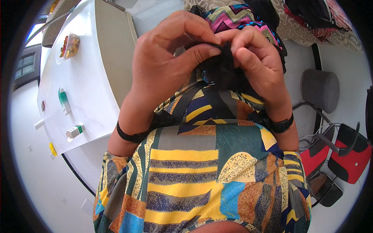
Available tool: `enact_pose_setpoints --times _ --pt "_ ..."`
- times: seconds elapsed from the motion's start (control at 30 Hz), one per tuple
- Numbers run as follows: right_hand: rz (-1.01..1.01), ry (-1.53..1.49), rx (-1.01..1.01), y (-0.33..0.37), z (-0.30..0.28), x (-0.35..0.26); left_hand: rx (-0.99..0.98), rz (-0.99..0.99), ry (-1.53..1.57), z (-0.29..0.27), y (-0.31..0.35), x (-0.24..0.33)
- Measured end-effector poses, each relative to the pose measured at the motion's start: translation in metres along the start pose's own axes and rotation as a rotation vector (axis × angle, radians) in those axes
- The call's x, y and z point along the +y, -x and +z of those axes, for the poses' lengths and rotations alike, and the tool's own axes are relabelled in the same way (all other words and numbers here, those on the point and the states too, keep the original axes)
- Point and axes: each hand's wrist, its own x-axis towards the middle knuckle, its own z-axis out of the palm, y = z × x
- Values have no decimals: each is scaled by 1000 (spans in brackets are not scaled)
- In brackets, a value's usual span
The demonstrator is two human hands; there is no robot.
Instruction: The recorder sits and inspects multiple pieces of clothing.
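Both hands are raised in front of me, close together, pinching the upper edge of a piece of black fabric (223, 72). My left hand (167, 50) holds it between thumb and forefinger. Right beside it, my right hand (258, 54) grips the same edge with thumb and fingers. The fabric hangs down between the hands over my patterned clothing; its full shape cannot be made out. A black band (134, 136) circles my left wrist and another black band (281, 124) my right.
On the left stands a white table (89, 85) bearing a plastic tub (70, 46), a green and white box (64, 101) and a smaller box (75, 132). To the right are a grey stool (320, 91) and a red and black chair (347, 153). A patterned sofa (299, 31) with clothes is ahead.
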Motion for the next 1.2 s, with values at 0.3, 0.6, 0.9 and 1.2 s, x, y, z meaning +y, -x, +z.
enact_pose_setpoints --times 0.3,0.6,0.9,1.2 --pt "-84 122 0 -2 0 9 -9 38 24 -1 0 -2" --pt "-228 43 94 -1 -5 11 -98 -57 247 3 0 -6" --pt "-316 252 126 -2 -4 4 -157 -119 370 4 0 -6" --pt "-314 249 62 -2 -4 3 -210 -116 408 3 -1 -9"
